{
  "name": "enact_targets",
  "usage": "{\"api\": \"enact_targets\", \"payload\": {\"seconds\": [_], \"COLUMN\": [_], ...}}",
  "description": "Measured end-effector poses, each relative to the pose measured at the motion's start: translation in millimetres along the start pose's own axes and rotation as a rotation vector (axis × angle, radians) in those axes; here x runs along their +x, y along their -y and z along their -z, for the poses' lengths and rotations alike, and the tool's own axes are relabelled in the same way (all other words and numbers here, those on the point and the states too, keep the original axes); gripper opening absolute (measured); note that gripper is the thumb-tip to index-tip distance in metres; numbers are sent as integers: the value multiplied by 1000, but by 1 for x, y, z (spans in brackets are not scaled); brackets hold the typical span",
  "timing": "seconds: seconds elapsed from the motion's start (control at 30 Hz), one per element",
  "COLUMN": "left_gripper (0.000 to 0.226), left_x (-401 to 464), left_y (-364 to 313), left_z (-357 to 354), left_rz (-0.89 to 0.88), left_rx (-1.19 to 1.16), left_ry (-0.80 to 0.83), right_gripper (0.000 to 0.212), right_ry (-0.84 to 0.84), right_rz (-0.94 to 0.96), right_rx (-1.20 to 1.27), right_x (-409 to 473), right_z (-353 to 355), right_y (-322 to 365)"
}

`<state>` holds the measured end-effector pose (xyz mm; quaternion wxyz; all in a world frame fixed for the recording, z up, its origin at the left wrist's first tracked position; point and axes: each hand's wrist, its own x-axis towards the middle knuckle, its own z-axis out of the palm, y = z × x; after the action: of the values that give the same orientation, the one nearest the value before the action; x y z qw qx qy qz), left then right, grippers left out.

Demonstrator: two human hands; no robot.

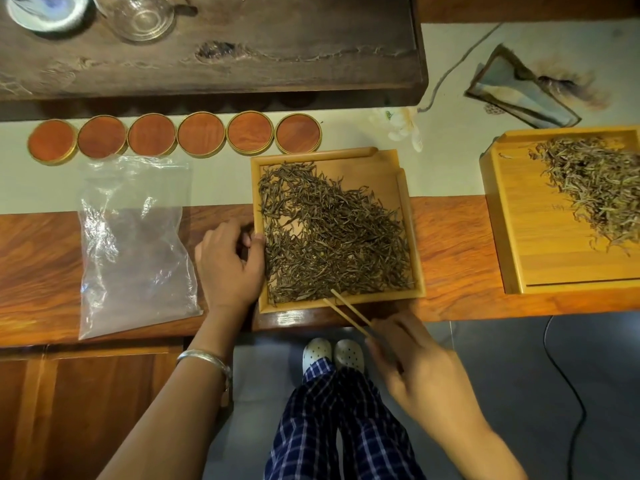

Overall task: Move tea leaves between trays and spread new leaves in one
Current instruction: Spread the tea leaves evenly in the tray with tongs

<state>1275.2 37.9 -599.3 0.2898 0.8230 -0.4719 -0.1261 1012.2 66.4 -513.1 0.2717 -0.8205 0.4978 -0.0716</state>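
Landmark: the near bamboo tray (398, 168), which sat at the table's front edge, directly ahead of the person.
Dark tea leaves (329, 230): lay inside the near tray in a loose, uneven layer; its far right corner was bare wood.
Left hand (230, 261): rested against the near tray's left rim, fingers curled over the rim, thumb tip at the edge of the leaves; it appeared to be steadying the tray.
Right hand (412, 358): was off the table, below the near tray's front rim, fingers closed around a pair of bamboo tongs (349, 313).
Tongs: tips reached over the near tray's front rim and touched the nearest leaves; whether a leaf was pinched could not be told.
Second bamboo tray (512, 244): stood well to the right of the near tray, carrying a heap of paler tea leaves (595, 188).
Plastic bag (135, 244): lay flat to the left of the near tray, just beyond the left hand.
Round wooden coasters (173, 138): stood in a row behind the near tray, to its left.
Risk, spillage: the near tray sat at the table edge; a hard push by the tongs could flick leaves over the front rim to the floor.
Risk, breakage: dry leaves looked brittle; a tight pinch could snap them.
Risk, mixing: dark leaves carried across could drop into the paler heap.
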Motion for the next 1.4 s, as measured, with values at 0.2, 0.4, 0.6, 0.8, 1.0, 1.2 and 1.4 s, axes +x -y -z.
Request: {"api": "enact_targets", "payload": {"seconds": [0.2,0.4,0.6,0.8,1.0,1.2,1.4], "left_gripper": [23,23,22,22,22,20,21], "left_x": [1,1,1,1,1,1,1], "left_y": [0,1,1,1,1,2,-1], "left_z": [0,-1,0,0,-1,1,1], "left_rz": [0,5,-2,0,10,2,3], "left_rx": [5,13,12,13,16,14,15], "left_ry": [-7,1,-2,-6,2,0,3], "right_gripper": [28,29,14,15,12,14,13], "right_ry": [-47,-69,-187,-190,-285,-295,-339], "right_rz": [-37,-1,-148,-194,-143,-144,-148], "right_rx": [-62,-74,-14,-32,24,-30,-73], "right_x": [-2,-2,5,7,26,71,77], "right_z": [3,3,9,11,11,10,9], "right_y": [-10,-15,-23,-25,-11,-10,-14]}}
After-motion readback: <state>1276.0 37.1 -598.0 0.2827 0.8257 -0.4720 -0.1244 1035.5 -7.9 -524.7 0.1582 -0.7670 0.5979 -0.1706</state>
